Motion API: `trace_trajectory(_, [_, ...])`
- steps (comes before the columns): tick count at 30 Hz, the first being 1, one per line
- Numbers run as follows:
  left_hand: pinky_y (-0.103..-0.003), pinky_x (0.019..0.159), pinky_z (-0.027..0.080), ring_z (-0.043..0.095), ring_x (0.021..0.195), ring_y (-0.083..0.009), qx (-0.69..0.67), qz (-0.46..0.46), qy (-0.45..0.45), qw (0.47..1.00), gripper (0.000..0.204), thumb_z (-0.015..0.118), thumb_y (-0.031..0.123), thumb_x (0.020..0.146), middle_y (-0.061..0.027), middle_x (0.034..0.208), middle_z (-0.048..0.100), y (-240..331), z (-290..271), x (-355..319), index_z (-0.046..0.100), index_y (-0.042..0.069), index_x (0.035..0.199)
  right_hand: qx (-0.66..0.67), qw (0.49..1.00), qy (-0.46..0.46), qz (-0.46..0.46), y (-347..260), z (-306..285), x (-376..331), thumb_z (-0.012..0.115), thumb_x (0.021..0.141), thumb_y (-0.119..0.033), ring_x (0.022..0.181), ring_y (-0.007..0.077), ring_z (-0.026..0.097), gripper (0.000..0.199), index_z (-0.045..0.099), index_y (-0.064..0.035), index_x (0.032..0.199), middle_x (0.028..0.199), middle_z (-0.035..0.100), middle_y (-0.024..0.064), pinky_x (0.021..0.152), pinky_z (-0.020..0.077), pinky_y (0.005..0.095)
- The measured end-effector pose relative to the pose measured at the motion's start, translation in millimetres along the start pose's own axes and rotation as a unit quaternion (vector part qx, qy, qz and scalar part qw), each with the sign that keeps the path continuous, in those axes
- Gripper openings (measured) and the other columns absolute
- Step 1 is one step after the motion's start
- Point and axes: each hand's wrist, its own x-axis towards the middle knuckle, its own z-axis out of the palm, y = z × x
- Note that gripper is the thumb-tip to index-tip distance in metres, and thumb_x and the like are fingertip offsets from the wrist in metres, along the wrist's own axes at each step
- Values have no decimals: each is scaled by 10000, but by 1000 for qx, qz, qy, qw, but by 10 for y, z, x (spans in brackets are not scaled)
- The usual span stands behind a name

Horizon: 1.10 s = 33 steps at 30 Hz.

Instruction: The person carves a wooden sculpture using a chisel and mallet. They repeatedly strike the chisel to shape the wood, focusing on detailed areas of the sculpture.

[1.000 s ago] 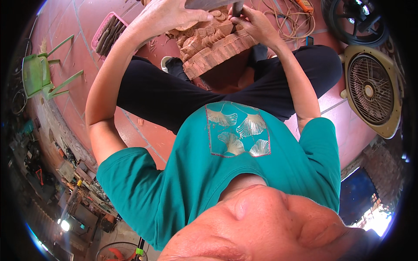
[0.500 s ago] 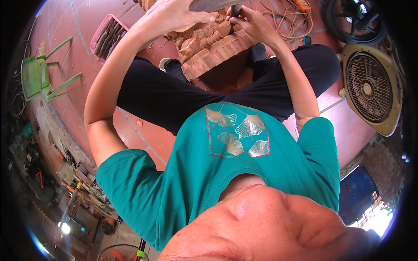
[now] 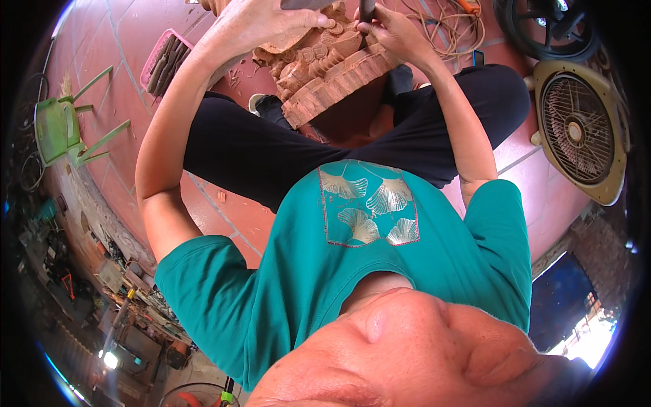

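A reddish-brown wood carving (image 3: 322, 57) with raised rounded shapes and a stepped base sits on the floor in front of my crossed legs. My right hand (image 3: 399, 35) is closed around a dark chisel (image 3: 367, 11), held roughly upright with its lower end at the carving. Across the carving's left side reaches my left hand (image 3: 271, 26), thumb stretched to the right. It grips a dark, smooth bar-like tool (image 3: 306, 4), mostly cut off by the top edge, so its full shape is hidden.
A pink basket (image 3: 150, 66) of dark chisel-like tools stands left of the carving. Further left is a green chair (image 3: 57, 129). At right are a box fan (image 3: 576, 129), a black wheel (image 3: 553, 30) and a coiled orange cord (image 3: 451, 34). Wood chips lie on the tiled floor.
The dark bar-like tool has shifted left and up, away from the chisel, with my left hand. My right hand and the chisel stay nearly in place at the carving.
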Motion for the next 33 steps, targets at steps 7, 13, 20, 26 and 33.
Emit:
trace_trajectory(7, [-390,797,529,685,922,-238,-43,1,27,999,557,816,309,862,-203,981,689,-77,46,50,596,-37,1238,-90,991,10,96,-223,-95,4,719,969,-227,748,240,648,256,657,-30,1121,843,688,150,703,513,392])
trace_trajectory(13, [-393,623,509,669,697,-224,159,-15,-49,986,555,824,386,857,-177,773,660,-165,135,177,598,-37,1137,-115,992,-21,38,-143,-87,16,696,985,-227,734,218,636,253,651,-37,1145,834,679,134,684,504,378])
trace_trajectory(20, [-395,532,491,646,561,-271,-28,-38,-28,999,548,829,391,849,-205,655,623,-107,145,164,604,-40,1100,-2,997,-25,68,-232,-77,-7,698,987,-213,661,198,601,224,639,-49,1127,773,643,113,621,481,372])
trace_trajectory(26, [-398,545,502,660,582,-262,92,-69,-41,993,529,830,333,860,-172,667,651,-74,168,228,606,-45,1155,-183,981,69,-6,-85,-105,-1,758,916,-264,712,382,669,327,633,-19,1093,821,681,218,641,498,444])
trace_trajectory(33, [-400,577,514,663,604,-256,4,119,32,992,498,832,322,857,-143,690,675,-282,147,229,615,-31,1132,-259,949,179,-16,69,-209,11,786,848,-220,750,433,687,287,686,44,902,772,686,255,665,525,462])
